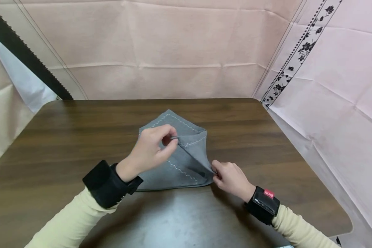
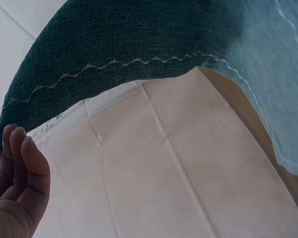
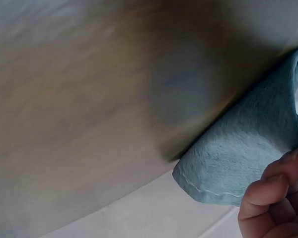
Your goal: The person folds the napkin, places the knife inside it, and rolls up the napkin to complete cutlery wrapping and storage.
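Note:
A blue-grey cloth (image 1: 176,179) with wavy white stitching along its edges lies partly folded on the table. My left hand (image 1: 152,148) pinches one edge of it between thumb and fingers, lifted over the cloth's middle. At the cloth's lower right corner, my right hand (image 1: 234,181) pinches the fabric, and a slanting fold runs up from there. In the left wrist view the raised cloth (image 2: 129,39) hangs in a curve from the fingers. The right wrist view shows curled fingers (image 3: 278,203) at a bent flap of the cloth (image 3: 238,153).
The brown wood-grain table (image 1: 80,144) has rounded corners. Pale pink sheets (image 1: 189,34) hang behind it and to the right, one with a black floral strip (image 1: 307,46). A black band (image 1: 111,184) wraps the left wrist, another (image 1: 262,205) the right.

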Tool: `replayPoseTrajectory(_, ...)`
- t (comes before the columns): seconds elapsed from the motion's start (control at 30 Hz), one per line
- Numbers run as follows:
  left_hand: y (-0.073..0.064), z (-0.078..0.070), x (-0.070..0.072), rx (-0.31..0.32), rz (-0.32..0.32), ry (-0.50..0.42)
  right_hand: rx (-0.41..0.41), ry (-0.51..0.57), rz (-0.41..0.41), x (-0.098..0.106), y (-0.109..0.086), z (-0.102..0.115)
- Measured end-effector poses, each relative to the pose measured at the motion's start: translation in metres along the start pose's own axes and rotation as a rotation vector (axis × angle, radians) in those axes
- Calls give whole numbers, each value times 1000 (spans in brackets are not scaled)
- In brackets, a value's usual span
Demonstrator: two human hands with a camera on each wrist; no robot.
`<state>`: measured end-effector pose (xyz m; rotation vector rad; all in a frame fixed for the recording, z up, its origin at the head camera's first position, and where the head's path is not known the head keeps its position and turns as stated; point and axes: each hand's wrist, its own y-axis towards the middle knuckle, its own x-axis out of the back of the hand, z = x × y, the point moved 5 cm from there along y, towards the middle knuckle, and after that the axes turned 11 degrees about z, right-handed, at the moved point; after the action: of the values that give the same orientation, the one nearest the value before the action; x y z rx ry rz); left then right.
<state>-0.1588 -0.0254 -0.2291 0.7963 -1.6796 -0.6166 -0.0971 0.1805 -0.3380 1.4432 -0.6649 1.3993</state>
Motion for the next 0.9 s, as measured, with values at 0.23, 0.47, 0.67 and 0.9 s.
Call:
replayPoseTrajectory(0.23,-20,11,20,74,-12,22,33,15,33,-10,3,3)
replayPoseTrajectory(0.47,-51,27,32,155,19,57,47,27,112,-17,6,5)
replayPoseTrajectory(0.67,-83,44,34,278,196,98,43,47,200,-23,8,7)
replayPoseTrajectory(0.9,-119,60,26,415,410,74,56,39,234,-27,7,8)
